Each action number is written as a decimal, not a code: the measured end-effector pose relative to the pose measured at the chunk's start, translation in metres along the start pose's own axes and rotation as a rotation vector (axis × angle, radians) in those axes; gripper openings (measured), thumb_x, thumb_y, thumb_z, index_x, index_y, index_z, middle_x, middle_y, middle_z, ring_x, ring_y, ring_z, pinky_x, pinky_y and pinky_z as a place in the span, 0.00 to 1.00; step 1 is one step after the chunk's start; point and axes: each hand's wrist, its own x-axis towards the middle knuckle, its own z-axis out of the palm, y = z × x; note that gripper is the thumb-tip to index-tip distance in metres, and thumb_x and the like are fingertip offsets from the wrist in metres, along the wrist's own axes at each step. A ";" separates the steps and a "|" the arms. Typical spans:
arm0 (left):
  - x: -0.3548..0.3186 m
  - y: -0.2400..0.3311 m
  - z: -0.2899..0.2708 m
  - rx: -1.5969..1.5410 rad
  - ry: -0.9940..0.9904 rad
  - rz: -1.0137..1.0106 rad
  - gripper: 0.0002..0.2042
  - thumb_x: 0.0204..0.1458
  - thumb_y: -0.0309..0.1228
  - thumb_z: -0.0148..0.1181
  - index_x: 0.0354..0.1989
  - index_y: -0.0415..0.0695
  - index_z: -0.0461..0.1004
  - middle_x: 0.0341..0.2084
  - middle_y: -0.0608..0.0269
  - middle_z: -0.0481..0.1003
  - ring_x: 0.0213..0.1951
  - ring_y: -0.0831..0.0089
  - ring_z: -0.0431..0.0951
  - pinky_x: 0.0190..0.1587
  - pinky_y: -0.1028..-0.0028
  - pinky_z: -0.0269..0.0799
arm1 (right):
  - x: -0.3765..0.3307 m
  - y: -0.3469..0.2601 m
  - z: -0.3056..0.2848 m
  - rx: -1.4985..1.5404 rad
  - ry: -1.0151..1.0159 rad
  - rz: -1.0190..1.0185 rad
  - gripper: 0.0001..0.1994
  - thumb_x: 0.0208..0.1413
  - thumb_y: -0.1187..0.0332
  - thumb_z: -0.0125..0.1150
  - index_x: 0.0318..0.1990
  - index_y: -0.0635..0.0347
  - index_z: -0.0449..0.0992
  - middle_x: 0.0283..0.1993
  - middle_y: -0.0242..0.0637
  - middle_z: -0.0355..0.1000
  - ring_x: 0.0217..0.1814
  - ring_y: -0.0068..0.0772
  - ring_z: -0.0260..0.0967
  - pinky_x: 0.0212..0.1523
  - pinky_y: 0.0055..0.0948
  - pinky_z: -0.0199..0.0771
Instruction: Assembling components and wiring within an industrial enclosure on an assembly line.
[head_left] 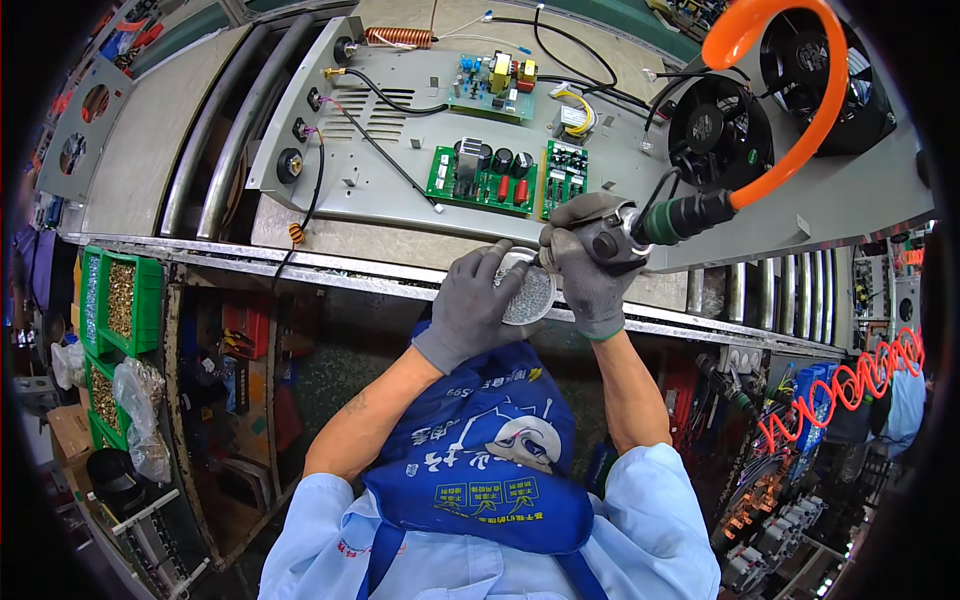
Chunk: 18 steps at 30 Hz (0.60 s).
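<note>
My left hand [472, 308], in a grey glove, curls around the left side of a round white dish [531, 299] filled with small metal fasteners. One of its fingers reaches over the rim. Close to the dish's right side, my gloved right hand [590, 284] is wrapped around a power screwdriver [612, 238] with a dark green end and a thick orange hose [825, 110]; the tool's tip is hidden. Just beyond both hands lies a grey metal chassis [385, 185]. It carries a green circuit board [482, 181] with capacitors and a narrower green board [565, 176].
At the chassis's right stand black fans [718, 135]. A blue-green board [492, 88], a copper coil [400, 38] and loose cables lie farther back. Metal rollers [240, 130] run under the chassis. Green bins [128, 300] of fasteners stand at left; a red coiled hose [845, 385] hangs at right.
</note>
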 end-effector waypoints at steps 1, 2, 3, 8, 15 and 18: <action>0.001 0.001 0.000 -0.008 -0.002 -0.013 0.35 0.37 0.54 0.73 0.51 0.43 0.75 0.56 0.45 0.69 0.54 0.48 0.71 0.54 0.54 0.70 | 0.001 0.000 0.000 0.033 -0.023 0.030 0.10 0.45 0.82 0.64 0.37 0.65 0.78 0.34 0.33 0.77 0.35 0.22 0.74 0.39 0.24 0.76; 0.001 0.001 -0.001 -0.014 -0.013 -0.027 0.36 0.37 0.54 0.72 0.52 0.42 0.75 0.56 0.45 0.69 0.55 0.49 0.71 0.54 0.54 0.69 | 0.001 -0.001 0.001 0.033 -0.027 0.024 0.10 0.45 0.82 0.64 0.37 0.65 0.78 0.34 0.33 0.77 0.35 0.22 0.74 0.39 0.24 0.76; 0.001 0.001 -0.002 -0.011 0.007 -0.025 0.36 0.37 0.54 0.72 0.52 0.42 0.75 0.56 0.45 0.69 0.55 0.49 0.71 0.54 0.54 0.69 | 0.003 -0.003 0.003 0.069 0.003 0.042 0.10 0.45 0.83 0.64 0.37 0.65 0.78 0.34 0.33 0.77 0.34 0.22 0.74 0.37 0.23 0.76; 0.000 0.000 -0.004 0.031 -0.059 -0.043 0.39 0.38 0.56 0.70 0.55 0.39 0.72 0.57 0.47 0.68 0.57 0.52 0.68 0.58 0.56 0.66 | 0.021 -0.031 0.007 0.143 0.092 0.068 0.12 0.45 0.86 0.61 0.39 0.66 0.77 0.33 0.36 0.77 0.27 0.22 0.72 0.23 0.23 0.72; 0.000 0.001 -0.004 0.027 -0.056 -0.040 0.38 0.39 0.56 0.70 0.54 0.39 0.72 0.58 0.48 0.67 0.57 0.52 0.68 0.58 0.56 0.67 | 0.059 -0.041 0.014 0.082 0.129 -0.241 0.11 0.45 0.86 0.61 0.38 0.68 0.76 0.32 0.37 0.76 0.26 0.20 0.71 0.23 0.21 0.70; 0.000 0.001 -0.005 0.030 -0.063 -0.047 0.38 0.39 0.56 0.70 0.54 0.39 0.72 0.58 0.48 0.67 0.57 0.52 0.68 0.58 0.56 0.67 | 0.063 -0.030 0.016 0.042 0.124 -0.239 0.11 0.45 0.85 0.62 0.38 0.66 0.77 0.33 0.33 0.77 0.29 0.18 0.72 0.32 0.21 0.73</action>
